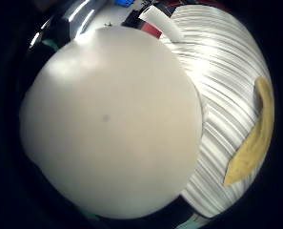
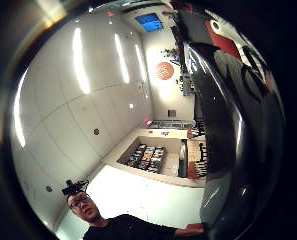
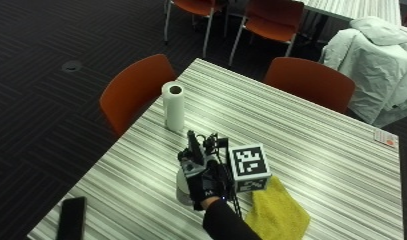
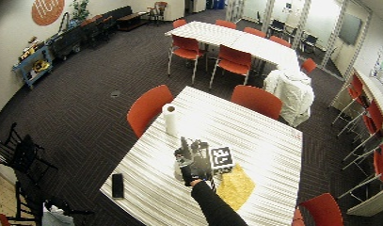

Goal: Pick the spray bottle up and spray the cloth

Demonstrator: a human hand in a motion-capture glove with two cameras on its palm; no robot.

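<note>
While the gloved right hand [image 3: 204, 172] sits low over the striped table [image 3: 309, 145], its fingers wrap round the pale spray bottle [image 3: 185, 182], which stands on the tabletop partly hidden under the hand; how tightly those fingers close, I can't tell from here. From the little-finger side of the palm, the bottle's rounded whitish body [image 1: 112, 119] fills nearly everything, right up against the hand. Just beside the hand lies the yellow cloth [image 3: 277, 212], flat on the table, close to the near edge; that same palm view catches it as a yellow strip [image 1: 255, 138] on the stripes. Further up the table a paper towel roll [image 3: 174, 106] stands upright, well apart from the hand. A dark phone [image 3: 72, 218] rests at the table's near corner. Orange chairs [image 3: 133, 92] are drawn up around the table
</note>
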